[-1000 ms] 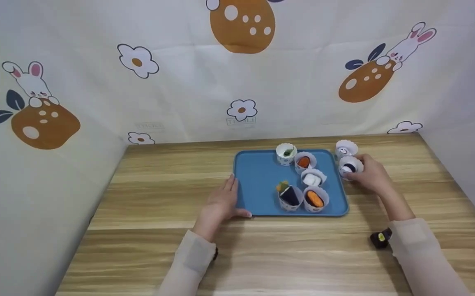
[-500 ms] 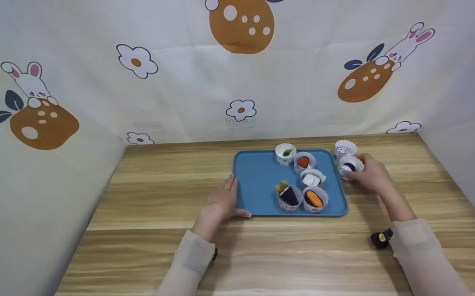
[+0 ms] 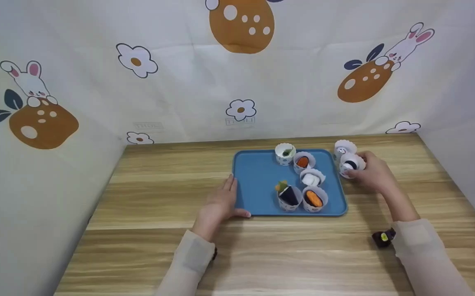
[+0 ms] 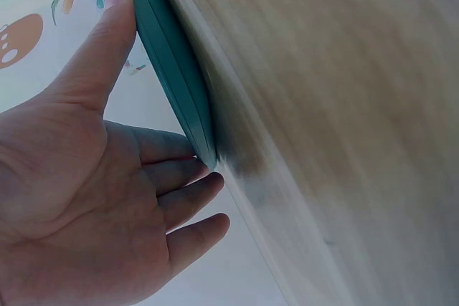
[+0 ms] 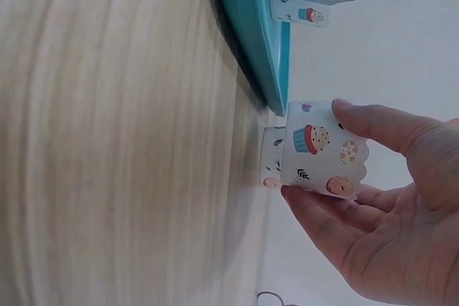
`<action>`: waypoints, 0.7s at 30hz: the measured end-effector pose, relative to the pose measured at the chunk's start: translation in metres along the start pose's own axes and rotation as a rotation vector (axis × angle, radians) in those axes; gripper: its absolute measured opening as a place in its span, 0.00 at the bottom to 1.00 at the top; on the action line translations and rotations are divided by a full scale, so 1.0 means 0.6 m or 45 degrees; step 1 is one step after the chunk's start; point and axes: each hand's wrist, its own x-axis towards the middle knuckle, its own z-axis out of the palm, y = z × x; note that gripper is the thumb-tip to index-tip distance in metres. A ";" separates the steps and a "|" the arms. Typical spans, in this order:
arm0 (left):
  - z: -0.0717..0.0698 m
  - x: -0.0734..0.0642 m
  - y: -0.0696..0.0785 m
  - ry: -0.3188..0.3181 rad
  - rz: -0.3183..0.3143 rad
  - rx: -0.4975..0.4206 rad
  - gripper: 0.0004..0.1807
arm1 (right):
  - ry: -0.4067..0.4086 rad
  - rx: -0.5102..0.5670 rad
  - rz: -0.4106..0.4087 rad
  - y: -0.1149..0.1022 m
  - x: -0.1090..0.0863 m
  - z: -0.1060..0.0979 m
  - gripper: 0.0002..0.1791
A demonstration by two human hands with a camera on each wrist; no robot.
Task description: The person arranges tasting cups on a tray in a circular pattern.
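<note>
My right hand (image 3: 375, 172) pinches a white paper baking cup (image 5: 326, 152) between thumb and fingers, right of the tray. The cup is upright, printed with cupcakes and cookies, and a black-and-white sushi piece (image 3: 350, 165) sits in it. Its base shows slightly off the wood in the right wrist view. Just behind it stands another paper cup (image 3: 345, 147) with a white piece inside. My left hand (image 3: 219, 203) rests against the near left corner of the blue tray (image 3: 256, 176). Its fingers lie straight along the left side, and the thumb touches the front edge (image 4: 165, 62).
On the tray's right half stand several paper cups, among them one with an orange-topped piece (image 3: 314, 199) and one with a dark wedge (image 3: 289, 196). A small black roll (image 3: 382, 238) lies by the right sleeve. A printed cloth (image 3: 188, 82) hangs behind the wooden table (image 3: 159, 197).
The right hand and its paper cup have shifted slightly to the right, a little away from the tray's edge. The left hand and the tray stay in place.
</note>
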 end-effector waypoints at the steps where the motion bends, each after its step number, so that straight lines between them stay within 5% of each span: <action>1: 0.000 0.000 0.000 0.002 0.001 -0.003 0.62 | -0.001 0.000 0.001 -0.001 0.000 -0.001 0.36; 21: -0.002 -0.003 0.002 0.010 0.007 -0.001 0.63 | -0.022 -0.009 0.004 -0.025 -0.009 -0.013 0.40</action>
